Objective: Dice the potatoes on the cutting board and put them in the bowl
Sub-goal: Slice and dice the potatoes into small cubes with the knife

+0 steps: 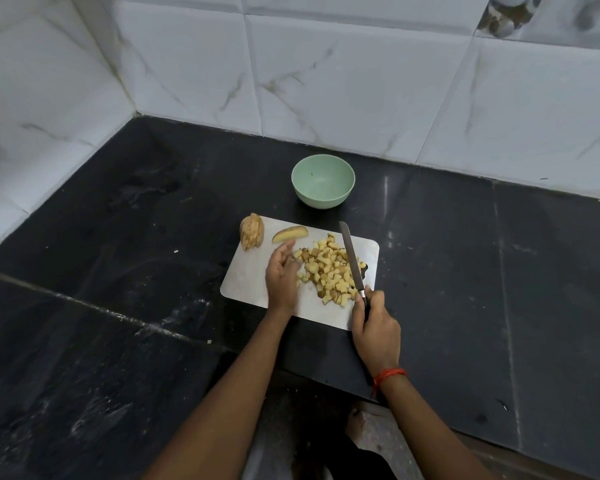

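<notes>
Potato dice (328, 271) lie heaped mid-board between your left hand (281, 275), fingers loose and holding nothing, and the knife (352, 258) your right hand (373, 320) grips, its blade pointing toward the far edge of the cutting board (246, 282), with the green bowl (323, 180) standing just beyond that edge and a potato wedge (290, 233) just off your left fingertips.

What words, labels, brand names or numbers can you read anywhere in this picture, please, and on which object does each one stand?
None: no readable text shows anywhere in the head view.
The green bowl, the cutting board and the knife carry no visible print.
The dark streaks on the wall tiles are marble veining, not lettering.
</notes>
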